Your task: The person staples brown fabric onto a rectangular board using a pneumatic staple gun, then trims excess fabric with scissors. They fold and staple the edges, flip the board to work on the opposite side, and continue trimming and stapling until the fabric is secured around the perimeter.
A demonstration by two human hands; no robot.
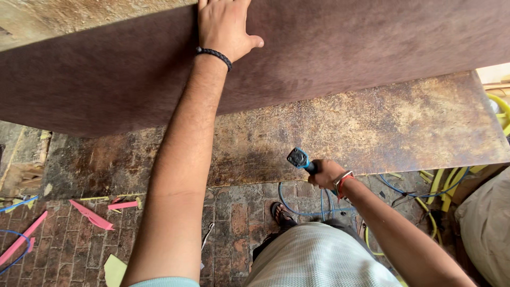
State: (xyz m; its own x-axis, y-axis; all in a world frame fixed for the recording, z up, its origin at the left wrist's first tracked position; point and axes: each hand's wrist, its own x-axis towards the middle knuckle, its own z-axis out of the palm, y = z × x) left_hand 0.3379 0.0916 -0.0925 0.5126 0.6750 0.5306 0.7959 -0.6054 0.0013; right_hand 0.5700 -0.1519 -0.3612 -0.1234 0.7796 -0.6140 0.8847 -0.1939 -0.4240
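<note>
The left hand [223, 26] lies open and flat on the big brown board [319, 58]. It looks stiff and heavy. The right hand [325, 173] grips a blue tool [299, 159].

Left hand [223, 26] flat on upper board [345, 48], which overlaps lower board [398, 127]. Right hand [325, 172] holds tool [299, 158] at lower board's near edge. Hose [303, 211], strips [93, 215] on floor [234, 212] below.

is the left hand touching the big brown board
Touching: the head view shows the left hand pressed flat, palm down, on the tilted brown board, with no gap visible.
</note>
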